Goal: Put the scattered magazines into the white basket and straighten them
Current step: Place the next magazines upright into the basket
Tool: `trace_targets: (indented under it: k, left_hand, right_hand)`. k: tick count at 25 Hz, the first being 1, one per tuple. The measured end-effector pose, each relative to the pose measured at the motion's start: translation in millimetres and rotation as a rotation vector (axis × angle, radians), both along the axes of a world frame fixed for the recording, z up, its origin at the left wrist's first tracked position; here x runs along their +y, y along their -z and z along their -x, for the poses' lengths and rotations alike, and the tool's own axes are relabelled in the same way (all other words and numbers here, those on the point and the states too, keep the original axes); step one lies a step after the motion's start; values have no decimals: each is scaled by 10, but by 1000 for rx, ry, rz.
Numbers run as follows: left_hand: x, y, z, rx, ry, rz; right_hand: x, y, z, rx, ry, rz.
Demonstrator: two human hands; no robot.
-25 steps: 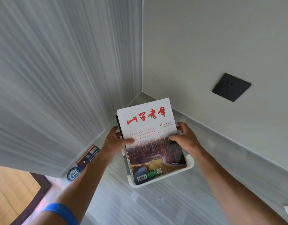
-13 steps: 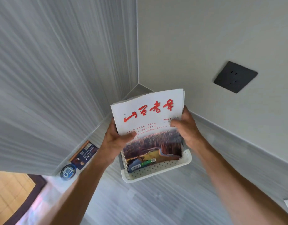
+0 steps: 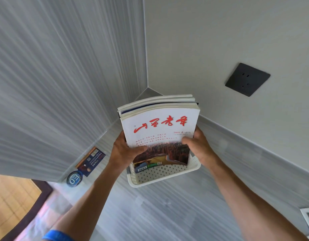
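I see magazines [image 3: 160,129] gathered upright in white basket [image 3: 165,176]; left hand [image 3: 126,150], right hand [image 3: 199,146] clamp stack sides, thumbs pressed on cover; squaring edges remains

Both hands hold a stack of magazines [image 3: 160,129] upright, w/ its bottom edge down in the white basket [image 3: 165,173]. The left hand [image 3: 126,150] grips the left edge, thumb across the front cover. The right hand [image 3: 198,145] grips the right edge the same way. The basket sits on a grey counter [image 3: 159,211] near the corner. A dark sticker [image 3: 91,161] lies to the left, and a black wall socket [image 3: 247,79] is up on the right.
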State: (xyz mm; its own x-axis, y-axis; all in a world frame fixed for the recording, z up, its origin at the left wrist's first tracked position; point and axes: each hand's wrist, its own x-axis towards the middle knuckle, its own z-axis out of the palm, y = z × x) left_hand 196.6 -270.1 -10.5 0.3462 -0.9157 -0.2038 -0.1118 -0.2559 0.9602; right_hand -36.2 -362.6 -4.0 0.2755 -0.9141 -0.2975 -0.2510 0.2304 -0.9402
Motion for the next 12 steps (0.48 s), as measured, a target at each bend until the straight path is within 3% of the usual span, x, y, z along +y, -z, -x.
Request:
trace_targets:
  k: [5, 12]
  left_hand:
    - [-262, 16, -152, -37, 29, -100]
    - [-302, 154, -245, 43, 170, -198]
  right_hand:
    - [-254, 0, -128, 161, -37, 38]
    - [-309, 139, -170, 164, -28, -57]
